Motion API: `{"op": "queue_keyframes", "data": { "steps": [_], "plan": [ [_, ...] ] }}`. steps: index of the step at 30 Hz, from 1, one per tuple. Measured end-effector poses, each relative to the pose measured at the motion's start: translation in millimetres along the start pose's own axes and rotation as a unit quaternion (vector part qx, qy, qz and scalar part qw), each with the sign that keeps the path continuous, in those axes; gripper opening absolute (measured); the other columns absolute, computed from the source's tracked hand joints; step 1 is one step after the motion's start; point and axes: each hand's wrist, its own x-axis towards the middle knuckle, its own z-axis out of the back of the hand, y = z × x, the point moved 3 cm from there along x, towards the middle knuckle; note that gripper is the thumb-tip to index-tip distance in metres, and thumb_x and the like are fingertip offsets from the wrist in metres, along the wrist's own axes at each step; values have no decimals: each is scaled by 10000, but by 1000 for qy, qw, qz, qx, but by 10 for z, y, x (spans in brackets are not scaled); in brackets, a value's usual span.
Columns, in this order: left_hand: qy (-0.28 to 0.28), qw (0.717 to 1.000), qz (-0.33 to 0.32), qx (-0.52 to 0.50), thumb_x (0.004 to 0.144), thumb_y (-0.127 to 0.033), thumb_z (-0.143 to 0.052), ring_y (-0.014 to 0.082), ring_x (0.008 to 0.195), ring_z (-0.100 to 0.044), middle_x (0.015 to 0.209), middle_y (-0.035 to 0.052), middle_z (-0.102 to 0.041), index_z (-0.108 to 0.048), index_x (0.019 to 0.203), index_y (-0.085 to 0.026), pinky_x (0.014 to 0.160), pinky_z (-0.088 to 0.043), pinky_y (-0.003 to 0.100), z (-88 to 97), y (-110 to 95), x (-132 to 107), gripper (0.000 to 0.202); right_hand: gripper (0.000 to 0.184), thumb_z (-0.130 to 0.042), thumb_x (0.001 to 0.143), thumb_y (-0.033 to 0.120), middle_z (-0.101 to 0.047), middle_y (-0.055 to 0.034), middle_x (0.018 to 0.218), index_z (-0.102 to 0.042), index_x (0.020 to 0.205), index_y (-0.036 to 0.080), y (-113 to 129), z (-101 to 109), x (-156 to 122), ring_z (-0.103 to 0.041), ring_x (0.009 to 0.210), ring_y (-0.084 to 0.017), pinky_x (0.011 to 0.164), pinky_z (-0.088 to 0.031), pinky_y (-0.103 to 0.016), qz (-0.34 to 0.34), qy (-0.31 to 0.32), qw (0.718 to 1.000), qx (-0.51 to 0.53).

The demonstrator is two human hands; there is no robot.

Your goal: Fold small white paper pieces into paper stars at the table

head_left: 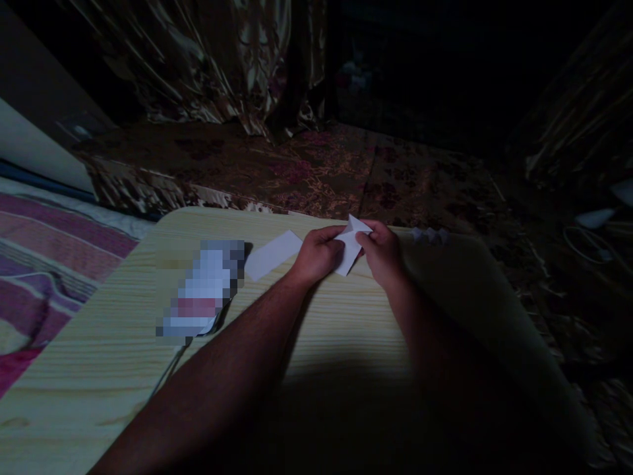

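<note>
Both hands meet over the far part of a pale wooden table [148,369]. My left hand [319,254] and my right hand [383,254] each pinch a small, partly folded white paper [352,245] held between them just above the tabletop. The fingers of both hands are curled closed on the paper's edges. A second flat white paper strip [271,254] lies on the table just left of my left hand.
A blurred white and red object [205,290] lies on the table at the left. Small white paper bits [430,233] sit at the far table edge. Patterned dark fabric [316,165] and curtains lie beyond; a striped cloth [44,264] is at the left.
</note>
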Motion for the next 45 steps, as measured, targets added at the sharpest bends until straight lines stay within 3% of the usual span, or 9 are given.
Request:
{"op": "queue_keyframes", "data": {
  "steps": [7,15,25,34,37,45],
  "plan": [
    [2,1000,29,-3,723,-242,-596,133,595,-571,739,22,-696,-758,955,-144,555,-443,233,0,-29,-26,301,305,-674,696,389,-637,18,696,-619,921,192,32,57,22,-573,596,-134,522,-465,-239,-45,41,996,63],
    [-10,998,36,-56,681,-222,-650,114,504,-529,636,5,-649,-734,989,-131,495,-403,226,36,-5,-9,332,324,-709,689,387,-671,-1,733,-627,928,185,54,136,24,-599,578,-133,456,-496,-238,-82,129,983,104],
    [-17,995,26,-91,668,-205,-660,124,548,-562,692,22,-684,-736,905,-143,531,-421,240,55,24,15,256,307,-741,667,368,-697,-14,812,-622,891,195,51,151,23,-633,624,-141,469,-530,-249,-78,137,979,127],
    [-41,997,22,-65,683,-222,-658,93,408,-450,537,-31,-577,-696,971,-158,409,-329,210,41,-21,-37,298,326,-718,683,395,-694,-4,725,-625,917,188,44,116,2,-626,556,-140,471,-541,-258,-65,125,987,83],
    [-35,997,25,-63,679,-220,-661,87,407,-441,528,-40,-560,-697,989,-157,418,-330,210,35,-34,-42,319,374,-728,665,374,-697,-4,728,-631,974,187,48,105,-1,-618,533,-137,461,-531,-253,-66,138,986,61],
    [-10,995,20,-97,684,-176,-649,87,446,-447,555,-36,-576,-713,996,-167,448,-326,213,31,-17,-24,319,282,-707,662,302,-685,6,698,-623,902,179,25,122,11,-601,515,-127,441,-508,-233,-71,130,985,94]
  ]
}}
